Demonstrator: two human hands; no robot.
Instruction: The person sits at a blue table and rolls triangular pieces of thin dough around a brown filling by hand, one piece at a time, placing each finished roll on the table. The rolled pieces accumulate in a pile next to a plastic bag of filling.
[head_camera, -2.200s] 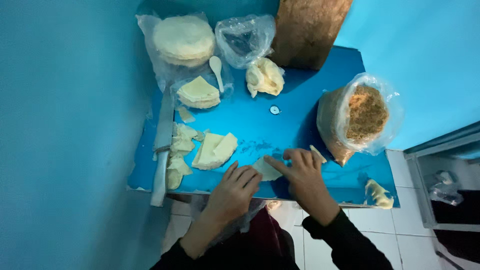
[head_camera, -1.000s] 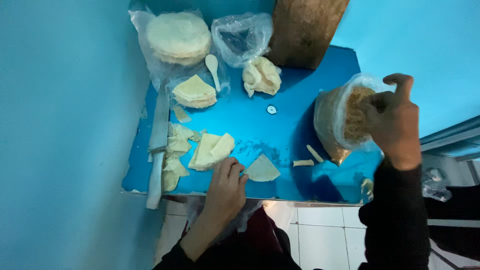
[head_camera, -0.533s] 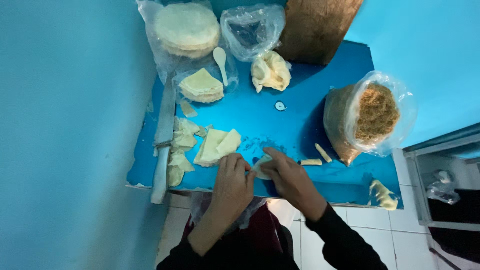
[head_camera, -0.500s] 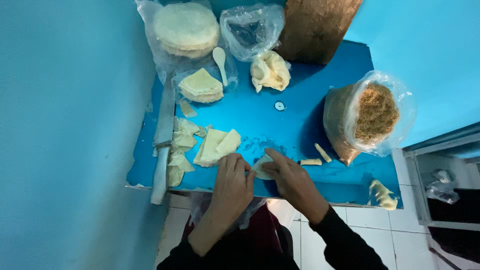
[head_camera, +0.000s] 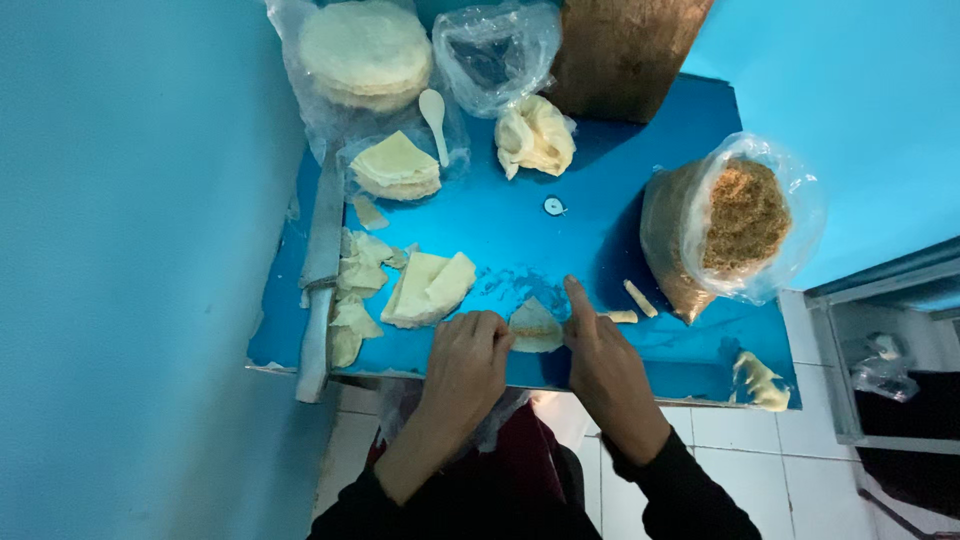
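Half a second ago both hands were bunched over the small pastry wrapper, hiding most of it. Now they have parted a little, and the wrapper piece (head_camera: 536, 327) shows between them near the front edge of the blue surface (head_camera: 600, 240), with a strip of brown filling across its near side. The left hand (head_camera: 467, 362) rests at the wrapper's left edge with its fingers curled, fingertips touching the dough, pressing rather than gripping. The right hand (head_camera: 602, 362) lies flat just right of the wrapper, forefinger stretched out along its edge and holding nothing. A second ago that right hand was up at the bag of brown shredded filling (head_camera: 738, 222); the bag stands open on the right where it was.

The stack of cut wrappers (head_camera: 430, 288), the long knife (head_camera: 320, 270) along the left edge and the two rolled pieces (head_camera: 632, 305) beside the right hand lie as before.

Whether the wrapper is folded over or lies flat is hard to make out, since the fingertips cover its side edges. The round stack of wrappers in plastic (head_camera: 366, 50) is cut off by the top of the frame.
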